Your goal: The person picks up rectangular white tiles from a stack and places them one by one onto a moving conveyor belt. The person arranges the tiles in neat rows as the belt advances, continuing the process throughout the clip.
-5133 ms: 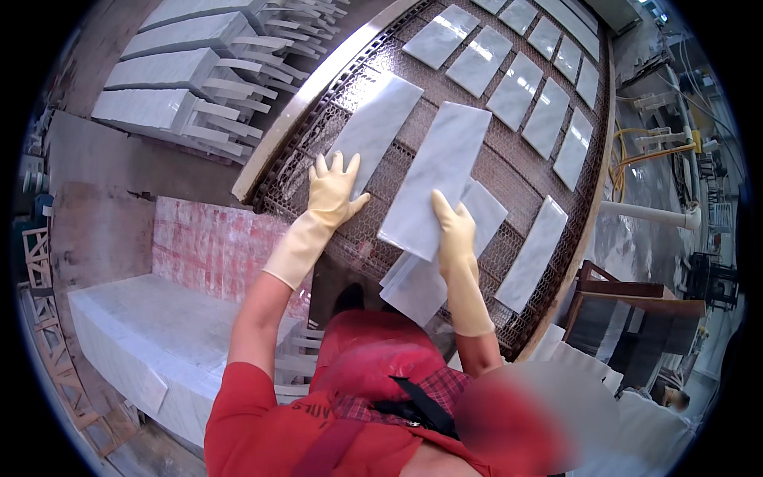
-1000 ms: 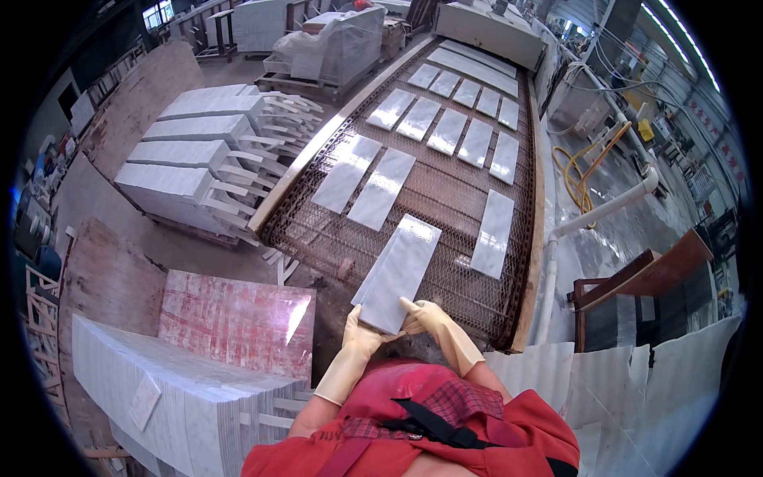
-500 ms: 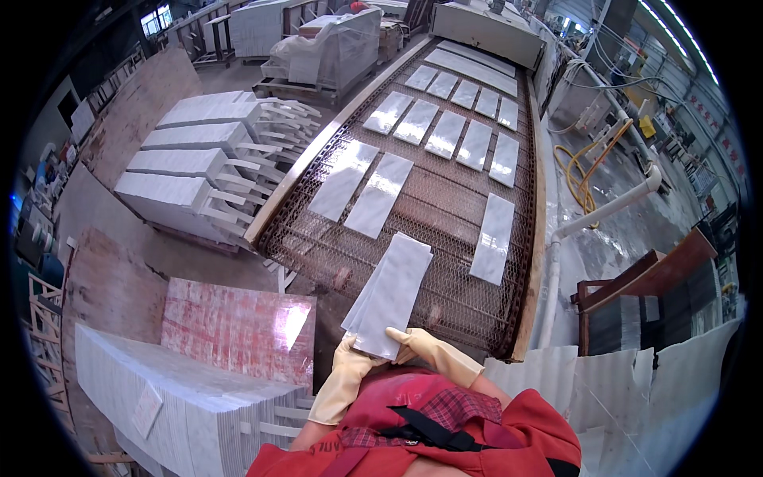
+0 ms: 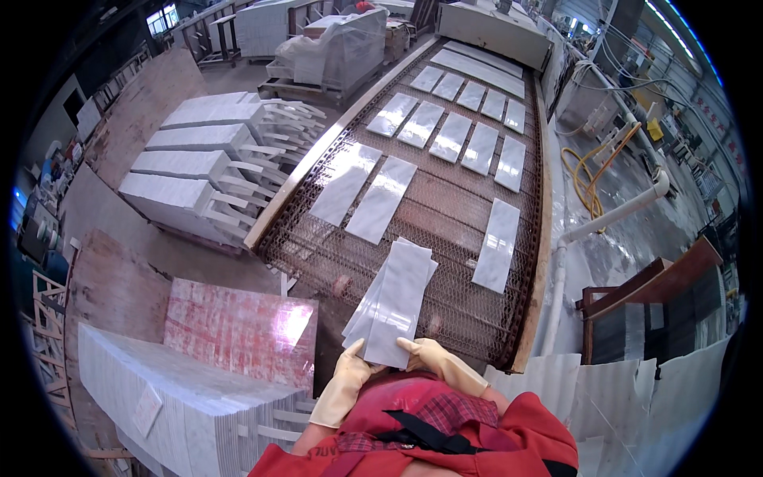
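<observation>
Several long white marble tiles (image 4: 401, 290) are fanned in a small stack in front of me, their far ends over the near end of the mesh conveyor (image 4: 318, 246). My left hand (image 4: 350, 378), in a cream rubber glove, grips the near left corner of the stack. On its near right edge, my right hand (image 4: 433, 362), gloved alike, is closed with the thumb on top. The fingers beneath the tiles are hidden. Ahead, two marble tiles lie at the left of the mesh and a single tile (image 4: 496, 245) at the right. Farther up are rows of more tiles.
Slab stacks (image 4: 171, 195) on a pallet stand left of the conveyor. Nearer, a big block of tiles (image 4: 183, 393) sits beside a red-stained board (image 4: 238, 330). A white pipe (image 4: 612, 215) and a yellow hose (image 4: 584, 183) are at the right. A machine housing (image 4: 493, 36) spans the far end.
The tiles in my hands have fanned wider, the top one shifting to the right over those below. My right hand has moved slightly right and down. The view has shifted a little.
</observation>
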### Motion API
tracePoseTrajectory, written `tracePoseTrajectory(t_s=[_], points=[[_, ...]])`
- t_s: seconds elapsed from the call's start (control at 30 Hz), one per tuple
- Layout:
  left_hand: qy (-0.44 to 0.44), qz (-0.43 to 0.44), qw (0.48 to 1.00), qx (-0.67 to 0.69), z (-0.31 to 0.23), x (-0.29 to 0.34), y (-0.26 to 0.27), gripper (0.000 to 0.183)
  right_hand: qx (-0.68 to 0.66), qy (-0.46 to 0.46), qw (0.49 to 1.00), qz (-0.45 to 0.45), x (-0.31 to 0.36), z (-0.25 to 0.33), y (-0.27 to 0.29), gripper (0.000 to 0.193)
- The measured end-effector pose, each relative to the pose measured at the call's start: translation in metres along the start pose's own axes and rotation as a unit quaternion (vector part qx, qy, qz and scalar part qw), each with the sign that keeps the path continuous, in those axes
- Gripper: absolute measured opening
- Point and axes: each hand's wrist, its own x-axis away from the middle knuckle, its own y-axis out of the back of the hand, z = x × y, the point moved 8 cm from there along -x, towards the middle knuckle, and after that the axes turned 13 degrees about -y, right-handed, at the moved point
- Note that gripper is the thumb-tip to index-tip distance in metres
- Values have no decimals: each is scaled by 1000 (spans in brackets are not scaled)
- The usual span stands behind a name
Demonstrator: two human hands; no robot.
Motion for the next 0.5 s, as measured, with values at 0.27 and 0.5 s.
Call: tracePoseTrajectory(t_s=[0.27,0.5], points=[[-9,65,998,13,-5,2,-9,62,161,37,972,-169,78,62,-7,64],[-90,291,930,-206,-3,8,-27,69,137,57,977,-152,48,54,-8,71]])
